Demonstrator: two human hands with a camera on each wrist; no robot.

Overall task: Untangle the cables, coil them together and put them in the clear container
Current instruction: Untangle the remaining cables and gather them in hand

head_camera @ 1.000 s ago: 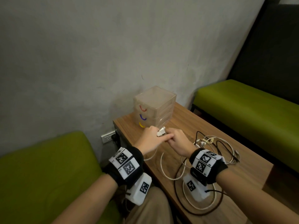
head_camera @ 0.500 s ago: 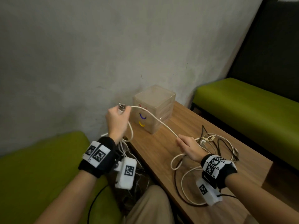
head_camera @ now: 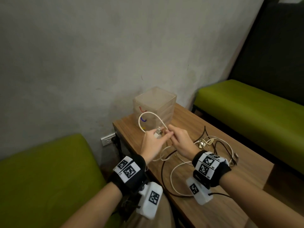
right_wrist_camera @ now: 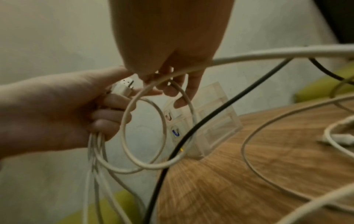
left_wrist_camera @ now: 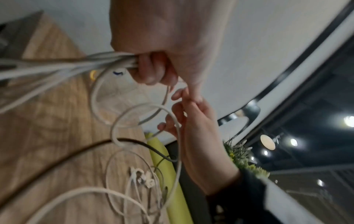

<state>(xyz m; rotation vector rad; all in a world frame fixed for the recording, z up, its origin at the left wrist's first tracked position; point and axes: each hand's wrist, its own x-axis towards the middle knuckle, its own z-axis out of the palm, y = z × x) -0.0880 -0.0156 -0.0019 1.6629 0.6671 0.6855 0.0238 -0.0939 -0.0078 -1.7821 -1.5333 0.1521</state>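
Note:
A white cable [head_camera: 146,114] arches in a loop in front of the clear container [head_camera: 158,102], a stack of small drawers at the table's back corner. My left hand [head_camera: 160,137] grips several white strands and the cable's white plug [right_wrist_camera: 124,87]. Touching it, my right hand [head_camera: 172,135] pinches the same cable just below the loop. The right wrist view shows two loops [right_wrist_camera: 143,136] hanging from the left hand [right_wrist_camera: 67,113]. More white cable and a black cable [head_camera: 162,170] trail over the wooden table [head_camera: 230,186].
A tangle of white and black cables with loose connectors [head_camera: 205,143] lies right of my hands. Green benches [head_camera: 246,104] flank the table on both sides. A wall socket [head_camera: 108,139] sits low on the grey wall, left of the table.
My left hand, which was raised to the left with the cable stretched taut, has come back to meet the right hand. The slack white cable now forms a fresh loop.

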